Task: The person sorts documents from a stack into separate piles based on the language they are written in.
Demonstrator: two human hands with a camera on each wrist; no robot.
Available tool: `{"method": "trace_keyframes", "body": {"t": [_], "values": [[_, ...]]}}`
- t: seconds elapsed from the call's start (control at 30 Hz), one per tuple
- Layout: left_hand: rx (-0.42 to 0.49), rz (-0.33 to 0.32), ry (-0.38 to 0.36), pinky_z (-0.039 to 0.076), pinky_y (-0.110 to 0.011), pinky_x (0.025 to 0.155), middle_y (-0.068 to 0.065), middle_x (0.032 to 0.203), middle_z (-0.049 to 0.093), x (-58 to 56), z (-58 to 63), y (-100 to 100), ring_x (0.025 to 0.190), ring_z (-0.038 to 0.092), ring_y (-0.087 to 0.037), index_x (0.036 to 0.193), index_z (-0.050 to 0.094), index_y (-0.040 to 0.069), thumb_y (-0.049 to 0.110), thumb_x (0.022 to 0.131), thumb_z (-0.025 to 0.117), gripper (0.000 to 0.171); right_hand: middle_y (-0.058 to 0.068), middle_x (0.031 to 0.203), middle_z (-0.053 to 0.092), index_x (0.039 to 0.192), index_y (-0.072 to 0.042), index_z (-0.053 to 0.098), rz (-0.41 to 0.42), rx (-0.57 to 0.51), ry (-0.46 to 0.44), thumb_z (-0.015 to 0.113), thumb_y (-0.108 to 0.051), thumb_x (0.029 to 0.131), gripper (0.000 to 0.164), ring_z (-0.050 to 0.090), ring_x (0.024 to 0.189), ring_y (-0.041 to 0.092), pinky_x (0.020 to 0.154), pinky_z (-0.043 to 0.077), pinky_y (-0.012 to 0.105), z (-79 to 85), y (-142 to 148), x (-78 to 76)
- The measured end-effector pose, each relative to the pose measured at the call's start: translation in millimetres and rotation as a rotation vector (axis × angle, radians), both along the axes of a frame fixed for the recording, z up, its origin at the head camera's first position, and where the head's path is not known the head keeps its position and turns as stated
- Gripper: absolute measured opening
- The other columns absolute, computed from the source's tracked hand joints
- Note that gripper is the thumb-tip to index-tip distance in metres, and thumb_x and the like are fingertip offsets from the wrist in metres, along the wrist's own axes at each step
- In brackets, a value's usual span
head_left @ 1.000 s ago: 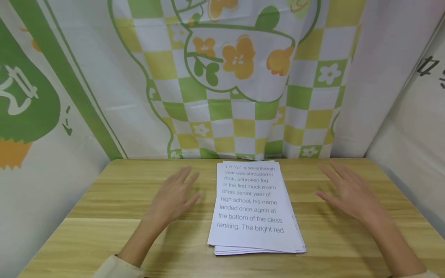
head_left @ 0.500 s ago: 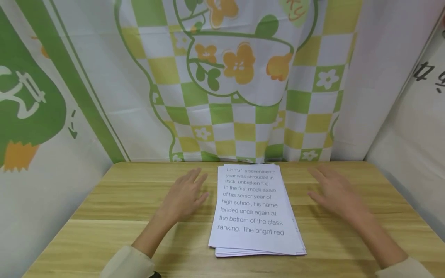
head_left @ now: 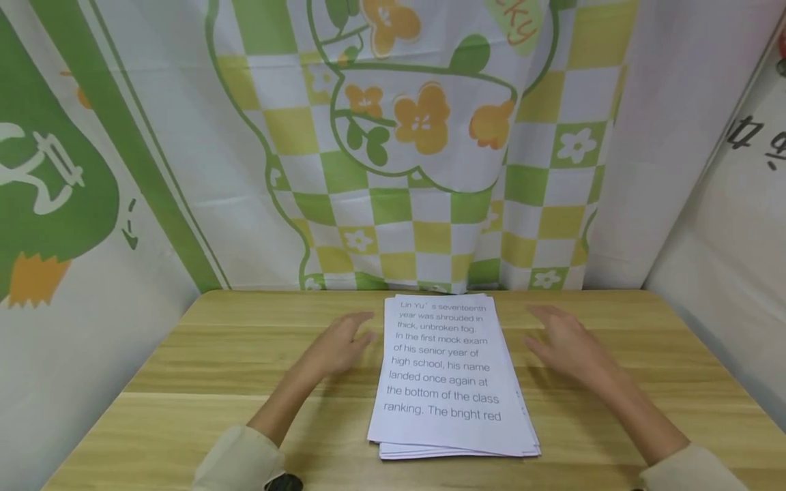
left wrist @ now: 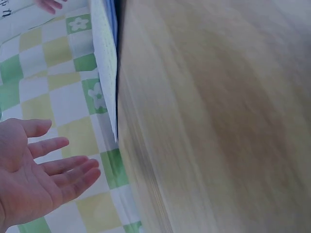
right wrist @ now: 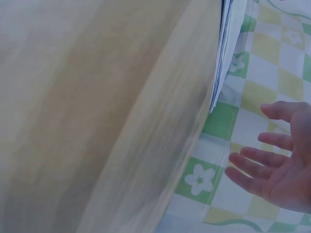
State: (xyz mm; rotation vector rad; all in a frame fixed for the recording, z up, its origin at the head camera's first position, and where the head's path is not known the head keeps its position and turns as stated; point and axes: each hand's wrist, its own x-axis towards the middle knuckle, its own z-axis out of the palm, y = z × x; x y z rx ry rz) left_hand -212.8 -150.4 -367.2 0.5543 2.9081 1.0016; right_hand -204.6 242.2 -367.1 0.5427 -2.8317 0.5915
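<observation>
A stack of white printed paper sheets (head_left: 442, 382) lies on the wooden table, its lower sheets poking out unevenly at the near and right edges. Large grey English text fills the top sheet. My left hand (head_left: 340, 346) is just left of the stack, fingers spread and pointing toward its far part. To the right, a bit farther off, my right hand (head_left: 568, 346) faces the stack with fingers apart. Both wrist views show loosely extended fingers with nothing in them, in the left hand (left wrist: 43, 170) and the right hand (right wrist: 277, 160) alike.
The wooden table (head_left: 202, 368) has its far edge against a green and yellow checkered cloth (head_left: 393, 232) with flower prints. White printed panels (head_left: 724, 239) stand at both sides. A dark band (head_left: 284, 483) shows at the left sleeve.
Both hands have moved inward toward the paper stack, the right one farther. The stack stays in place on the table; the head view has tilted slightly up.
</observation>
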Motion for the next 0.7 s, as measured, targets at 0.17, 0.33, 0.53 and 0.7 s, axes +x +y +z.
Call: {"method": "trace_keyframes", "body": {"t": [0.17, 0.33, 0.53, 0.7], "values": [[0.092, -0.008, -0.063, 0.048, -0.061, 0.108, -0.031, 0.147, 0.053, -3.1, 0.6, 1, 0.127, 0.056, -0.052, 0.145, 0.051, -0.010, 0.016, 0.108, 0.048, 0.046, 0.037, 0.135, 0.058, 0.139, 0.015, 0.053, -0.002, -0.111, -0.065, 0.070, -0.012, 0.094, 0.054, 0.064, 0.114, 0.052, 0.092, 0.058, 0.060, -1.0, -3, -5.2], [0.154, 0.008, -0.112, 0.053, -0.059, 0.103, -0.037, 0.142, 0.053, -5.2, 2.3, 5, 0.122, 0.060, -0.049, 0.144, 0.053, -0.008, 0.017, 0.107, 0.051, 0.045, 0.038, 0.131, 0.060, 0.138, 0.015, 0.053, 0.007, -0.231, -0.136, 0.069, -0.011, 0.095, 0.053, 0.070, 0.104, 0.048, 0.084, 0.063, 0.053, -2.8, -6, -11.8], [0.228, 0.047, -0.182, 0.050, -0.061, 0.105, -0.036, 0.141, 0.053, -9.4, -0.8, 13, 0.129, 0.055, -0.050, 0.142, 0.056, -0.005, 0.018, 0.105, 0.054, 0.044, 0.039, 0.128, 0.061, 0.138, 0.016, 0.052, -0.011, -0.298, -0.215, 0.070, -0.011, 0.095, 0.054, 0.069, 0.105, 0.049, 0.087, 0.062, 0.052, -3.1, -10, -17.1], [0.341, 0.078, -0.317, 0.040, -0.065, 0.112, -0.033, 0.148, 0.048, -9.0, -2.5, 18, 0.137, 0.045, -0.050, 0.146, 0.052, -0.004, 0.021, 0.104, 0.055, 0.049, 0.040, 0.126, 0.061, 0.139, 0.017, 0.050, -0.034, -0.413, -0.321, 0.068, -0.007, 0.095, 0.054, 0.070, 0.105, 0.047, 0.083, 0.064, 0.045, -3.7, -13, -18.5]]}}
